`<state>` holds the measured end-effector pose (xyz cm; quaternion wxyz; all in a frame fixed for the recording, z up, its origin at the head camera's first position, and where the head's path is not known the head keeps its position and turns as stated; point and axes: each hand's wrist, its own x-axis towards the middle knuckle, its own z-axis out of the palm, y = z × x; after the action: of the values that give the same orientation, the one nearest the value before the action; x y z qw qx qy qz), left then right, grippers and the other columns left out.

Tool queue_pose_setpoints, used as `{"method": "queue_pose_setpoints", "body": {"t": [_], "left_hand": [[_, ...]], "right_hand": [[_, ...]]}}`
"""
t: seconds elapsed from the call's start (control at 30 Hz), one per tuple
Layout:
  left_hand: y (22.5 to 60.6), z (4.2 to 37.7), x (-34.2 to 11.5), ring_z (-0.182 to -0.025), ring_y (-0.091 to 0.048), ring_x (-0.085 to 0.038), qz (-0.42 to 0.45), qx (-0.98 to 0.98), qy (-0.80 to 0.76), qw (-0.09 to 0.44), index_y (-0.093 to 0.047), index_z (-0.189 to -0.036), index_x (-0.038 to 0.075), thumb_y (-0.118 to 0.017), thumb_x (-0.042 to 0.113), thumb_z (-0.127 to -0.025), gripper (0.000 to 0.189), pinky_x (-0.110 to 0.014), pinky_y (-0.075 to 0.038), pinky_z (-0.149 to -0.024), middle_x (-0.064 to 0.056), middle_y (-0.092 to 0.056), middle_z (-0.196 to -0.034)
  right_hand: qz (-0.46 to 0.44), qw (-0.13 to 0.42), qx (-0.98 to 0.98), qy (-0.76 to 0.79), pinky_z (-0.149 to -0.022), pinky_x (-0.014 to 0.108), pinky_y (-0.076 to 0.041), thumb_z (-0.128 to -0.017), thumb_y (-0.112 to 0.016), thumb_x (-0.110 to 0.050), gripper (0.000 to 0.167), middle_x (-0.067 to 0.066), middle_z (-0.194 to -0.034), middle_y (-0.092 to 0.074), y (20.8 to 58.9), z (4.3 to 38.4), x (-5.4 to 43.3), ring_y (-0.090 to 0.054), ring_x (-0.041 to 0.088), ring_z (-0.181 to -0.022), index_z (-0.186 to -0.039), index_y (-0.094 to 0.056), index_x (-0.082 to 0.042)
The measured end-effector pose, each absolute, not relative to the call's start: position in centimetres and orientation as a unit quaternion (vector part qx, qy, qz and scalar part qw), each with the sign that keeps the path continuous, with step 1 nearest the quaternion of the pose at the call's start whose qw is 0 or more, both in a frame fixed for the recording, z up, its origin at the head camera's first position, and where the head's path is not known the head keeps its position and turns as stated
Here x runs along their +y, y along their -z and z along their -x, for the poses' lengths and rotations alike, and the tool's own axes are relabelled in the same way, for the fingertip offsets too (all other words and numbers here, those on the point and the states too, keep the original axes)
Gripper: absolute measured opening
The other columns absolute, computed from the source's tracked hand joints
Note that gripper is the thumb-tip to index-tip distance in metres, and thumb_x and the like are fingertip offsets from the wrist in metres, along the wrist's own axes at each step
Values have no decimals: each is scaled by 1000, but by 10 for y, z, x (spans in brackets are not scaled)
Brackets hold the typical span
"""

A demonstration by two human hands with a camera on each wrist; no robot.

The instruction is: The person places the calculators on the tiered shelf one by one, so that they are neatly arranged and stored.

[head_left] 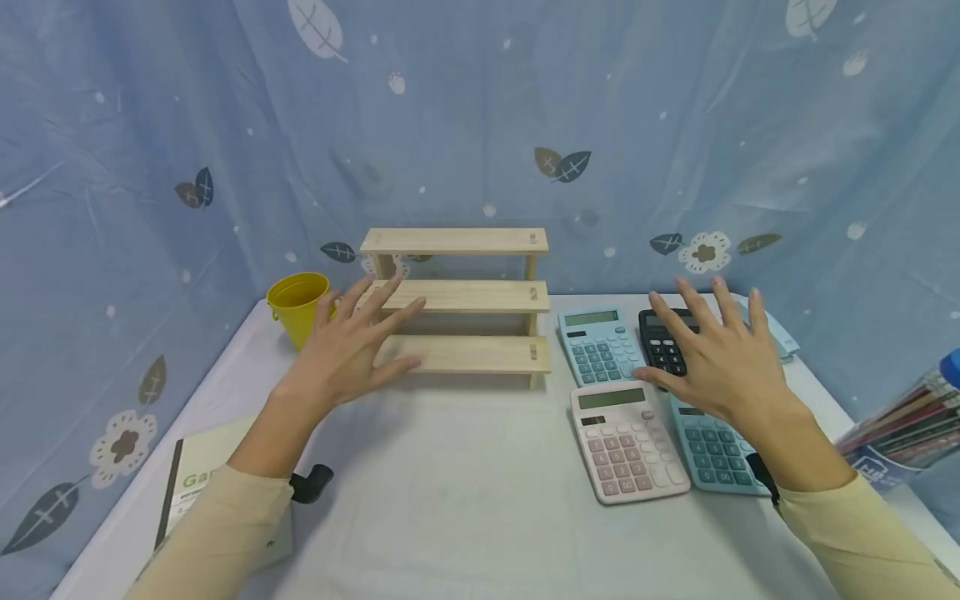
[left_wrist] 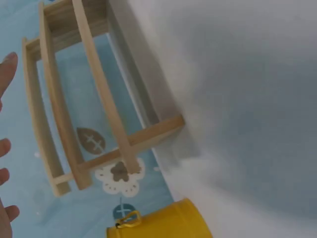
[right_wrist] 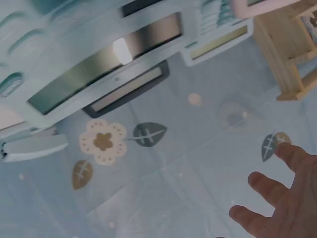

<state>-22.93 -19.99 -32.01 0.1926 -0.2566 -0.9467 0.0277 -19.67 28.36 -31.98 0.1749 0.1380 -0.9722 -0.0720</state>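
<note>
My left hand (head_left: 348,346) hovers with fingers spread, holding nothing, in front of the left end of a three-tier wooden shelf (head_left: 472,296). Just beyond its wrist stands a small yellow bucket (head_left: 294,307). Fingers splayed and nothing in its grasp, my right hand (head_left: 720,358) is raised over several calculators. A light blue calculator (head_left: 600,354) lies beside the shelf, and a pink one (head_left: 628,442) lies nearer to me. Partly hidden by the right hand and forearm are a black calculator (head_left: 663,350) and a teal-blue calculator (head_left: 716,450).
A cream notebook (head_left: 198,479) lies at the left, partly covered by my left sleeve. At the right edge a clear tub of pencils (head_left: 907,425) with a blue lid appears tilted. Behind the right hand is another light blue object (head_left: 783,340). Patterned blue curtain (head_left: 480,125) surrounds the white table.
</note>
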Motion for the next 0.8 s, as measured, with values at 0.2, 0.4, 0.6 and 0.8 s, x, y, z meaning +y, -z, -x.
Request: {"method": "queue_pose_setpoints", "body": {"t": [0.2, 0.4, 0.6, 0.8], "left_hand": [[333, 227, -207, -152, -25, -40, 254, -949, -12, 184, -29, -161, 44, -58, 67, -95, 75, -73, -22, -112, -7, -27, -169], [343, 228, -216, -148, -31, -40, 254, -949, 1, 189, -32, -160, 41, -61, 63, -96, 74, -71, -27, -110, -9, -32, -166], [350, 229, -224, -148, -30, -40, 238, -956, 21, 170, -46, -155, 33, -62, 61, -96, 67, -70, -28, -109, -9, -35, -164], [359, 231, -234, -146, -32, -43, 225, -963, 31, 148, -50, -152, 28, -63, 59, -97, 64, -71, -28, -108, -8, -34, -164]], "right_hand": [[-135, 168, -973, 84, -118, 72, 6, -80, -64, -81, 109, 21, -168, -20, 328, 190, 296, -12, 54, -152, -164, -26, -23], [-135, 167, -972, 90, -117, 73, 2, -81, -65, -80, 110, 22, -167, -24, 334, 181, 309, -16, 56, -150, -165, -22, -24], [-143, 165, -974, 60, -112, 78, -14, -79, -68, -79, 113, 26, -162, -30, 339, 175, 321, -25, 57, -144, -165, -21, -23], [-139, 146, -979, 21, -105, 79, -25, -80, -70, -75, 114, 28, -160, -31, 350, 169, 333, -30, 57, -141, -165, -22, -17]]}}
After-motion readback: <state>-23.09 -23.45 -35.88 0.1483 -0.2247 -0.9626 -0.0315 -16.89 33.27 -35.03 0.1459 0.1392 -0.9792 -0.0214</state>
